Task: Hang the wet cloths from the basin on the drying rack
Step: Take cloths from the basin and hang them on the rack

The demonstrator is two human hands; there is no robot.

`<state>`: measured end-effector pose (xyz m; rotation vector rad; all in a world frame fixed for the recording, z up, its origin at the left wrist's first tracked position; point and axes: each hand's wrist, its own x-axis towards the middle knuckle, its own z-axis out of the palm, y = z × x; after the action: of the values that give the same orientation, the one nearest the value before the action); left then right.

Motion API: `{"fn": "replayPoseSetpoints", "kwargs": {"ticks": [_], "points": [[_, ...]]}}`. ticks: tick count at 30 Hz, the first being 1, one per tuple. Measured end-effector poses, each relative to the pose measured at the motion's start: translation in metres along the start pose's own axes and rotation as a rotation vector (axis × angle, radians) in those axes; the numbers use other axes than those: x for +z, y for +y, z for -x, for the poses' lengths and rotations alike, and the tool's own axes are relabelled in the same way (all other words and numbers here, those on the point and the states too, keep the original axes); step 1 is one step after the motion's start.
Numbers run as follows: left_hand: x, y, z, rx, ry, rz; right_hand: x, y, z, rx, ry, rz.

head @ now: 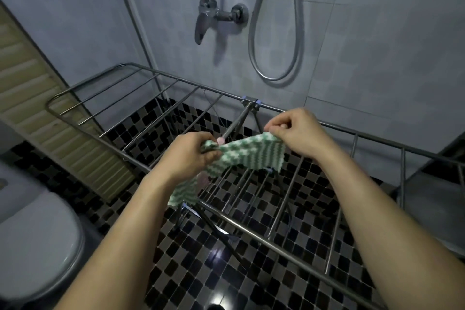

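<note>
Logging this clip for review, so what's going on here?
A person stands at a metal drying rack in a tiled bathroom, holding a green-and-white cloth spread between both hands above the bars. The left hand grips one bunched end; the right hand pinches the opposite corner. The cloth is not yet draped over any bar.

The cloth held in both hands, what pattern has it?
The cloth has green-and-white zigzag stripes; head view.

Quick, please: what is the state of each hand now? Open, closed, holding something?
Left hand: closed, grips one end of the green-and-white cloth.
Right hand: closed, pinches the cloth's other top edge.
</note>
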<state>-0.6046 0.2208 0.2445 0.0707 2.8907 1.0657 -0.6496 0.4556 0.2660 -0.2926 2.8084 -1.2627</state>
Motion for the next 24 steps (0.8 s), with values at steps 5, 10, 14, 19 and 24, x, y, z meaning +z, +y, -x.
{"fn": "replayPoseSetpoints", "kwargs": {"ticks": [5, 10, 14, 19, 24], "points": [[-0.001, -0.005, -0.02, -0.02, 0.111, -0.005, -0.006, 0.006, -0.024, -0.011, 0.062, 0.013], [0.007, 0.008, -0.053, 0.073, 0.305, -0.025, -0.012, 0.022, -0.031, -0.03, 0.323, -0.06], [0.015, 0.014, -0.067, 0.187, 0.424, -0.111, -0.008, 0.037, -0.011, -0.129, 0.522, -0.014], [0.047, -0.028, -0.051, 0.068, 0.3, -0.299, 0.067, 0.065, 0.035, -0.075, 0.197, 0.036], [0.073, -0.068, -0.037, -0.111, 0.0, -0.649, 0.131, 0.087, 0.058, 0.009, -0.155, 0.066]]}}
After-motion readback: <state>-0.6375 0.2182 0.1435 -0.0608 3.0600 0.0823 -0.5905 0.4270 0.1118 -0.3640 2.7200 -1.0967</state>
